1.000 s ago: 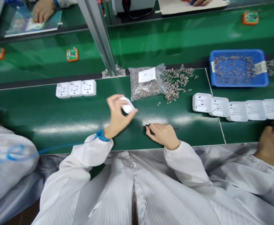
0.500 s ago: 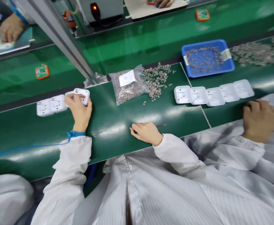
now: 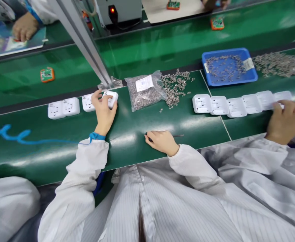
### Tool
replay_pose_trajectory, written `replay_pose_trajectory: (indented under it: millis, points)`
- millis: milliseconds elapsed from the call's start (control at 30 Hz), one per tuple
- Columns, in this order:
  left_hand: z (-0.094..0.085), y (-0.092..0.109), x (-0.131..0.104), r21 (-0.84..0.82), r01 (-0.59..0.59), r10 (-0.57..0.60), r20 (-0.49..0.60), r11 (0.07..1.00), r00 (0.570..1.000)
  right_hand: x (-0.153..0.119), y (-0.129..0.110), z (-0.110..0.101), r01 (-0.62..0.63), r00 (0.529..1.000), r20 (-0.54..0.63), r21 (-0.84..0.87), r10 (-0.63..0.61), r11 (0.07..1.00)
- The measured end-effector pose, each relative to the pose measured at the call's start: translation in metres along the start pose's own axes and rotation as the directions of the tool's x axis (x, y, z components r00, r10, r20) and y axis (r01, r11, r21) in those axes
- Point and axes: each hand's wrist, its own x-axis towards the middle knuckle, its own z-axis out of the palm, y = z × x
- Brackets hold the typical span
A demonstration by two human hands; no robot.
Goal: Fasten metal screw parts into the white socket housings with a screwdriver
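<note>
Since the earlier frame, a narrow gap has opened within the left-hand row of socket housings, and a sixth shell now ends the row at right. Green worktop [image 3: 127,148]: spans the view, its near edge at the wearer's body. Blue tray [image 3: 230,83]: at the far edge, right part, holding small metal pieces; more loose pieces [image 3: 282,64] to its right. Clear bag [image 3: 147,96]: near the far edge at centre, labelled and filled with small pieces, scattered pieces [image 3: 174,95] beside it. Open white shells [image 3: 236,107]: six, in a row between the tray and the near edge, a co-worker's hand [image 3: 288,117] at its right end. Left hand [image 3: 104,114]: by the far edge, left of the bag, thumb and fingers closed about the rightmost housing [image 3: 113,99]; next left lies another housing [image 3: 87,103], then a touching pair [image 3: 63,108]. Fingers hide whether the first two touch. Right hand [image 3: 163,143]: near the near edge, clenched round a dark-handled tool [image 3: 179,135], slender shaft pointing right. Step in hand, as judged: setting the rightmost housing in its row; a clean release would call for opening the fingers without nudging its neighbour
</note>
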Motion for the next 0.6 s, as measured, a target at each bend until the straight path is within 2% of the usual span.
replay_pose_trajectory:
  millis: [100,267,433,600]
  points:
    - [-0.001,0.004,0.001,0.128,0.086,-0.093,0.051,0.988,0.994,-0.001,0.0,0.0,0.006,1.0,-0.027,-0.023,-0.007,1.0]
    - [-0.016,-0.004,0.001,0.297,0.205,-0.224,0.031,0.933,0.974,-0.001,0.001,0.0,0.005,0.998,-0.055,-0.015,-0.006,1.0]
    - [-0.03,-0.009,0.0,0.365,0.23,-0.262,0.041,0.902,0.964,0.0,-0.002,-0.001,-0.017,1.0,-0.019,0.009,0.017,1.0]
    - [-0.03,-0.001,0.001,0.439,0.186,-0.234,0.057,0.879,0.971,0.0,-0.002,-0.002,-0.037,0.999,0.034,0.029,0.036,0.999]
